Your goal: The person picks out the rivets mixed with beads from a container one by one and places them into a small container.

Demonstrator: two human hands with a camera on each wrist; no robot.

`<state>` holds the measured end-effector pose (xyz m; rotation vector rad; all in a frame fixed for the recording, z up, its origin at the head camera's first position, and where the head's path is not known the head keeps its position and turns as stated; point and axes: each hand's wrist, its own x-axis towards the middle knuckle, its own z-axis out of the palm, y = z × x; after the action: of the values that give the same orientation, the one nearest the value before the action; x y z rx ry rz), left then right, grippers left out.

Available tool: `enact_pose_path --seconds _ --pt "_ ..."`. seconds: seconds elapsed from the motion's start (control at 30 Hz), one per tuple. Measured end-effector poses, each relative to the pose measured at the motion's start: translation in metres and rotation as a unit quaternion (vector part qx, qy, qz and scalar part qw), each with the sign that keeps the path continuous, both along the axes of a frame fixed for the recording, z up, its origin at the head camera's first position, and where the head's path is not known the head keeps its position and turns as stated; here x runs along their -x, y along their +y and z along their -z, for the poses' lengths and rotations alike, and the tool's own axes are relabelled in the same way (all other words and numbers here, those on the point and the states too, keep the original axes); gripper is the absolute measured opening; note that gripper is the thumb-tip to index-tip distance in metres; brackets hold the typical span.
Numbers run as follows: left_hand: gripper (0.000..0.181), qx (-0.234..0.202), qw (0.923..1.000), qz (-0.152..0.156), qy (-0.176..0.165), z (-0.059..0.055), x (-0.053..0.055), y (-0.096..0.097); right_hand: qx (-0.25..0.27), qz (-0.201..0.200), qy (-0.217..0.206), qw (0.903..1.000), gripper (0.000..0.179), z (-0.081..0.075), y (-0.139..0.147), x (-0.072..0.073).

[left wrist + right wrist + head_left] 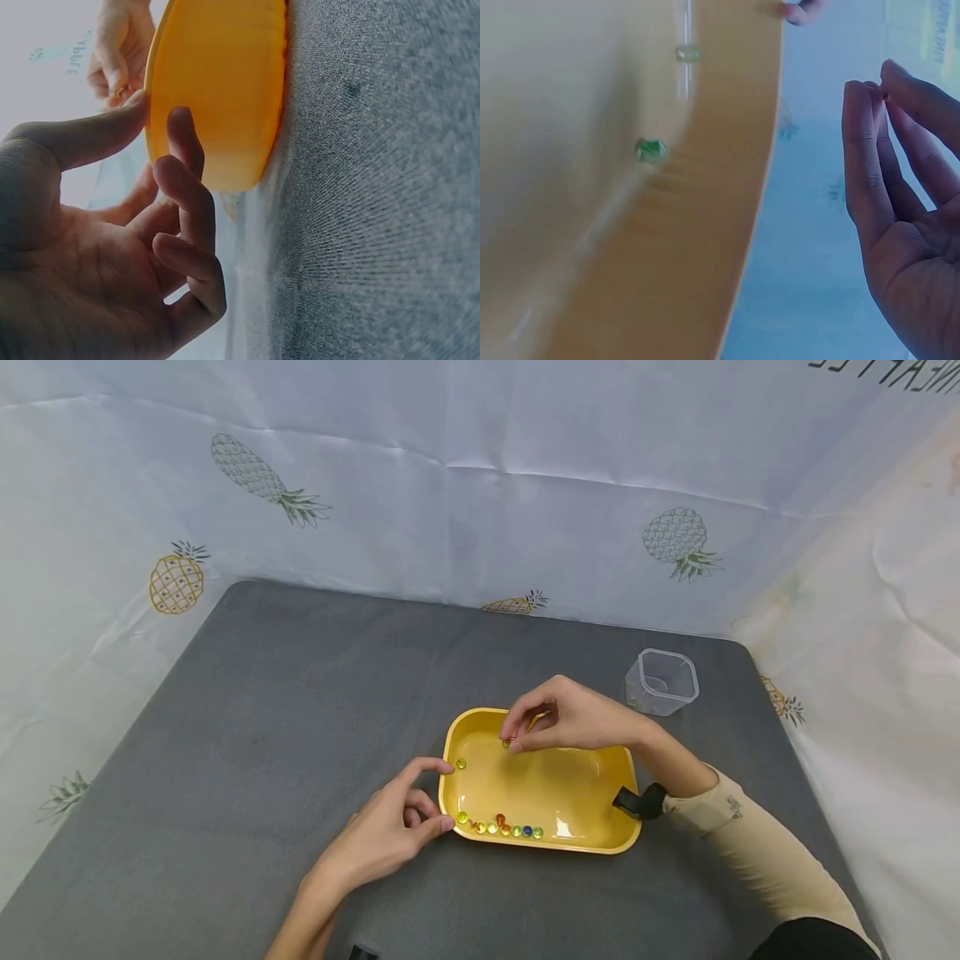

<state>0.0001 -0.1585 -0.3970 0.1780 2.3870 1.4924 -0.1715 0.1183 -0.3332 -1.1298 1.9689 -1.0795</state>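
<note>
A yellow tray (570, 777) with rounded corners lies on the grey table. At its left end my left hand (393, 827) holds the rim, thumb and index finger spread along it; the left wrist view shows other fingers curled by the outer wall (232, 97). Above the tray's back left part my right hand (573, 718) pinches a small glass marble (507, 743) between thumb and fingertips, mostly hidden by them. Several coloured marbles (492, 827) line the tray's front edge. A single yellow-green marble (461, 763) lies near the left wall, close to my left index finger.
Behind the tray, to the right, stands a clear plastic container (662, 685). A black strap (640, 802) hangs from the right wrist over the tray's right end. Pineapple-printed cloth (450, 510) rises behind the table (315, 693). A small black object (364, 952) shows at the bottom edge.
</note>
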Motion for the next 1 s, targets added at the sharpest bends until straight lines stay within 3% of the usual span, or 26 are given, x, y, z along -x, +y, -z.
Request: enact_pose_path --seconds 0.47,0.77,1.0 --pt "0.056 -0.009 1.0 0.001 -0.003 0.0 -0.001 -0.001 0.044 0.081 0.038 0.995 0.017 -0.017 0.037 0.01" --pt "0.056 -0.01 0.9999 0.002 -0.002 0.0 0.0 -0.001 0.076 0.118 0.094 0.9856 0.019 -0.021 0.067 0.014" --pt "0.056 -0.009 1.0 0.003 -0.001 0.0 0.0 0.0 0.065 0.155 0.125 0.9778 0.02 -0.024 0.088 0.017"
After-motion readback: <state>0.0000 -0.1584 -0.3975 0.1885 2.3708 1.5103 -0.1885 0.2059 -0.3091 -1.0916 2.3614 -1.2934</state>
